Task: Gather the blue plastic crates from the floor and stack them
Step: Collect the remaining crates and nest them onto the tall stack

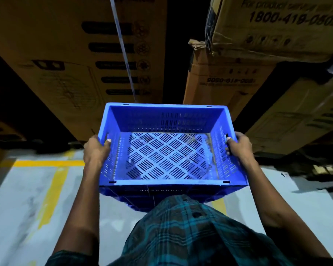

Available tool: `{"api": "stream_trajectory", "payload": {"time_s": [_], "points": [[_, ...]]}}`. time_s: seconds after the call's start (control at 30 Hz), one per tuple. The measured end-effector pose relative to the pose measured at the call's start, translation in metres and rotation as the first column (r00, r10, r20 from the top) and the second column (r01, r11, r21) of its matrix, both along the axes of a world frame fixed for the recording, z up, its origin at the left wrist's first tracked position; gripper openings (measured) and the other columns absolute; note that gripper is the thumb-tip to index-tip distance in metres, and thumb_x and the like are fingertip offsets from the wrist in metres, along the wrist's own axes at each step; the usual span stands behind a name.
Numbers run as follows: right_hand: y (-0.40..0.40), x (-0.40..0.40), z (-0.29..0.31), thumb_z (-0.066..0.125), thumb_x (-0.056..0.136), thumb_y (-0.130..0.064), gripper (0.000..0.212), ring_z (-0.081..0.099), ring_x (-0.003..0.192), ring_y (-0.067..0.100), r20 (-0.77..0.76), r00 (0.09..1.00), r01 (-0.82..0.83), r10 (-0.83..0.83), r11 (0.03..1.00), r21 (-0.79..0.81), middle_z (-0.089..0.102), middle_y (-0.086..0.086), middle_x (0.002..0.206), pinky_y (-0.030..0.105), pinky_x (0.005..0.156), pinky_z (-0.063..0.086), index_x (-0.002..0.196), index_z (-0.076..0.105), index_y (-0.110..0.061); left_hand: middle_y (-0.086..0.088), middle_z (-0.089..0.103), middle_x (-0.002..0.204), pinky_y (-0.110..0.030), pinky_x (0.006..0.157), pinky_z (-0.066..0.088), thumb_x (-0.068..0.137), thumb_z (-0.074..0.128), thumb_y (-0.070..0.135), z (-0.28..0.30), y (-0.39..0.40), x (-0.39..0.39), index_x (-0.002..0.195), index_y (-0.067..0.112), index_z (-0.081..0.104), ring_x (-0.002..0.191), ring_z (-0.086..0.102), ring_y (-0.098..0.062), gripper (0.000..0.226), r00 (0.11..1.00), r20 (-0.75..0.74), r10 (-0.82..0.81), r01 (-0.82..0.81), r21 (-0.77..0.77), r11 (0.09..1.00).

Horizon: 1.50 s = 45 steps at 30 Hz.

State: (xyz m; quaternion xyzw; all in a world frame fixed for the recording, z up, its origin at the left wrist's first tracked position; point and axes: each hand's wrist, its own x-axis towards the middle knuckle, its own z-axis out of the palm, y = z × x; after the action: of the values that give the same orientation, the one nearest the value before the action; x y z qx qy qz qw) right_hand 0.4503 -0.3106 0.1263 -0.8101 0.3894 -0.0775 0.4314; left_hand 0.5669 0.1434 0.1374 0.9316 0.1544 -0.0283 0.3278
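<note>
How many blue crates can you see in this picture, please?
1: the blue crate, empty, held off the floor by the left hand and right hand at its side handles. Others may lie outside the view.

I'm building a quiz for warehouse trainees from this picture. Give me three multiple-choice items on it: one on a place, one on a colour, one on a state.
1. Where do the hands hold the crate?
A. by its two short sides
B. by its near and far rims
C. under its base

2. What colour are the floor lines?
A. red
B. yellow
C. white

3. What is in the crate?
A. cardboard boxes
B. bottles
C. nothing

Answers:
1. A: the left hand and right hand each grip a side handle slot of the crate.
2. B: the floor lines are yellow.
3. C: its slotted bottom shows bare.
</note>
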Motion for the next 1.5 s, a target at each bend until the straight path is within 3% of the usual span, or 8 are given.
{"api": "stream_trajectory", "payload": {"time_s": [0.17, 0.33, 0.47, 0.63, 0.9, 1.2, 1.4, 1.5], "points": [[0.019, -0.033, 0.019, 0.054, 0.091, -0.019, 0.039, 0.063, 0.106, 0.035, -0.037, 0.995, -0.096, 0.091, 0.976, -0.195, 0.066, 0.017, 0.117, 0.038, 0.091, 0.048, 0.129, 0.051, -0.014, -0.023, 0.059, 0.121, -0.05, 0.09, 0.045, 0.088, 0.063, 0.037, 0.008, -0.01, -0.042, 0.123, 0.01, 0.048, 0.112, 0.056, -0.044, 0.046, 0.999, -0.003, 0.038, -0.037, 0.155, 0.987], [0.041, -0.064, 0.02, 0.055, 0.088, -0.017, 0.055, 0.052, 0.118, 0.036, -0.082, 0.973, -0.23, 0.216, 0.87, -0.437, 0.046, 0.014, 0.136, 0.043, 0.093, 0.047, 0.14, 0.037, -0.014, -0.024, 0.044, 0.138, -0.056, 0.1, 0.034, 0.078, 0.074, 0.036, -0.001, -0.029, -0.089, 0.145, 0.012, 0.03, 0.127, 0.042, -0.043, 0.084, 0.991, 0.123, 0.046, -0.082, 0.31, 0.947], [0.044, -0.072, 0.017, 0.058, 0.086, -0.025, 0.059, 0.049, 0.12, 0.039, -0.199, 0.94, -0.342, 0.279, 0.779, -0.525, 0.038, 0.016, 0.143, 0.045, 0.093, 0.047, 0.14, 0.037, -0.014, -0.023, 0.025, 0.155, -0.06, 0.113, 0.014, 0.079, 0.069, 0.046, -0.004, -0.051, -0.114, 0.148, 0.013, 0.029, 0.144, 0.021, -0.04, 0.086, 0.989, 0.142, 0.044, -0.087, 0.311, 0.946], [0.05, -0.091, 0.017, 0.052, 0.088, -0.05, 0.059, 0.033, 0.137, 0.034, -0.15, 0.922, -0.376, 0.357, 0.735, -0.563, 0.032, 0.012, 0.151, 0.048, 0.106, 0.032, 0.139, 0.044, -0.02, -0.005, 0.044, 0.15, -0.056, 0.109, 0.024, 0.081, 0.046, 0.073, 0.001, -0.065, -0.133, 0.142, 0.024, 0.042, 0.14, 0.037, -0.026, 0.079, 0.955, 0.121, -0.271, 0.229, 0.279, 0.932], [0.08, -0.12, 0.019, 0.041, 0.084, -0.071, 0.051, 0.044, 0.132, 0.016, -0.371, 0.657, -0.717, 0.656, 0.395, -0.574, 0.064, -0.017, 0.121, 0.048, 0.099, 0.02, 0.115, 0.062, -0.037, 0.005, 0.074, 0.11, -0.042, 0.102, 0.044, 0.049, 0.048, 0.097, 0.02, -0.058, -0.133, 0.103, 0.026, 0.076, 0.108, 0.066, -0.016, 0.094, 0.761, 0.05, -0.647, 0.643, 0.077, 0.762], [0.084, -0.125, 0.014, 0.057, 0.077, -0.023, 0.028, 0.06, 0.095, 0.021, -0.342, 0.843, -0.535, 0.414, 0.591, -0.604, 0.073, -0.01, 0.096, 0.041, 0.087, 0.031, 0.1, 0.067, -0.034, -0.002, 0.073, 0.078, -0.031, 0.058, 0.047, 0.078, 0.063, 0.066, 0.009, -0.071, -0.132, 0.088, 0.012, 0.075, 0.068, 0.065, -0.019, 0.056, 0.595, 0.188, -0.782, 0.755, 0.205, 0.623], [0.108, -0.123, 0.015, 0.057, 0.078, -0.017, 0.03, 0.059, 0.103, 0.022, -0.299, 0.913, -0.408, 0.278, 0.635, -0.655, 0.072, -0.006, 0.096, 0.041, 0.093, 0.029, 0.101, 0.071, -0.031, -0.003, 0.073, 0.105, -0.034, 0.081, 0.049, 0.083, 0.072, 0.043, 0.016, -0.057, -0.126, 0.108, 0.014, 0.071, 0.098, 0.067, -0.025, 0.038, 0.532, 0.099, -0.841, 0.801, 0.264, 0.538], [0.131, -0.126, 0.012, 0.064, 0.084, -0.02, 0.025, 0.056, 0.111, 0.02, -0.275, 0.917, -0.4, 0.291, 0.649, -0.647, 0.069, -0.007, 0.103, 0.04, 0.098, 0.023, 0.105, 0.069, -0.032, -0.006, 0.071, 0.088, -0.035, 0.072, 0.04, 0.083, 0.071, 0.046, 0.016, -0.034, -0.124, 0.082, 0.016, 0.063, 0.086, 0.064, -0.03, 0.031, 0.596, 0.001, -0.803, 0.75, 0.355, 0.557]]}}
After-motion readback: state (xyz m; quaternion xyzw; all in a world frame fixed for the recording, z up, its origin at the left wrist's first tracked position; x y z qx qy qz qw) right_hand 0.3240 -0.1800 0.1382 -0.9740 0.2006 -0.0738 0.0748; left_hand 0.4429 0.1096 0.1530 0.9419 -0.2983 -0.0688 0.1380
